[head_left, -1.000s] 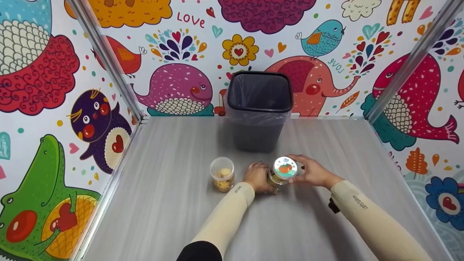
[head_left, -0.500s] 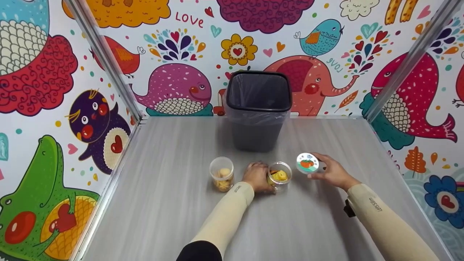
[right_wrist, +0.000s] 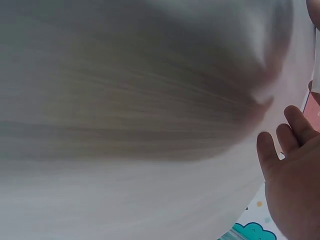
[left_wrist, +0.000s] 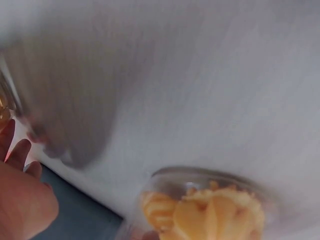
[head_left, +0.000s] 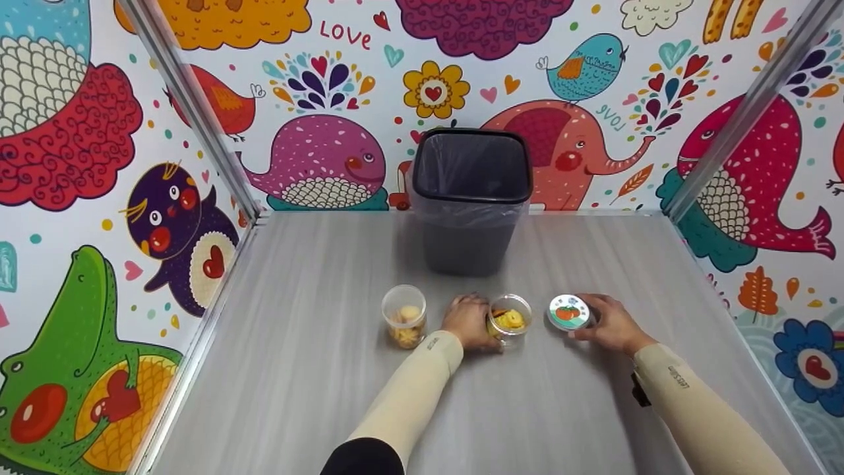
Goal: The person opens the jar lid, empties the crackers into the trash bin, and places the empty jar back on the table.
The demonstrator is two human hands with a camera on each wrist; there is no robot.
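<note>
My left hand grips the side of a clear plastic jar that stands uncapped with yellow snack pieces inside. In the left wrist view, that hand reaches the jar's edge at the far left. To the right, my right hand holds a round lid by its right edge, low over or on the table; contact cannot be told. The lid's top is white and green with an orange fruit picture. In the right wrist view, the right hand shows at the edge with fingers bent.
A second clear jar with yellowish snacks, its top open, stands left of my left hand. Behind the jars is a dark bin lined with a clear bag. Printed cartoon panels wall in the grey table.
The lid came off the jar in my right hand, moved right, and then dropped lower toward the table. My left hand stayed on the jar.
</note>
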